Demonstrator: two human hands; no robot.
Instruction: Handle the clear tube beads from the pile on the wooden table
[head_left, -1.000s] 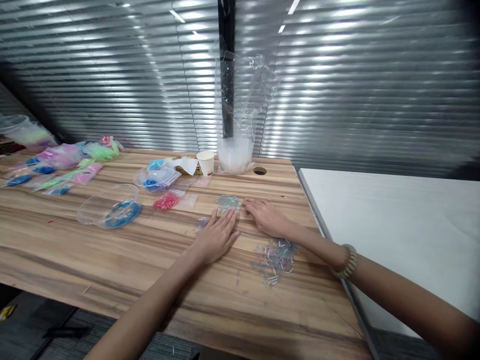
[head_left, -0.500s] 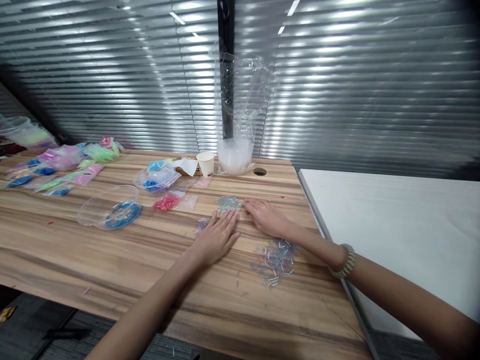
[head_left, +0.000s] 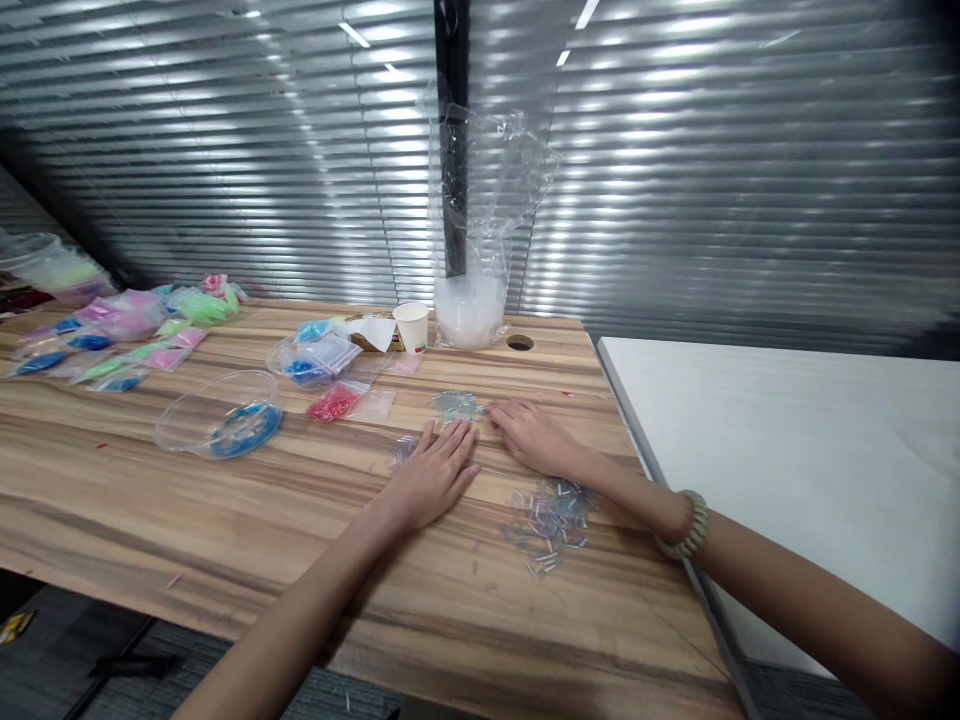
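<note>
At frame centre, the left hand (head_left: pixel 426 486) lies on the desk (head_left: pixel 285 540), fingers loosely spread, below 1 pale pile (head_left: pixel 454 403); the right hand (head_left: pixel 534 438) bunches its fingers, any pinch unclear.

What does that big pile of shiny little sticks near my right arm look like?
The pile is a loose, messy heap of short, thin sticks, see-through and silvery with bluish glints, like plastic or glass. They lie every which way on the wooden table, nearer you than your right hand. I can't tell whether your arm touches its far edge.
</note>
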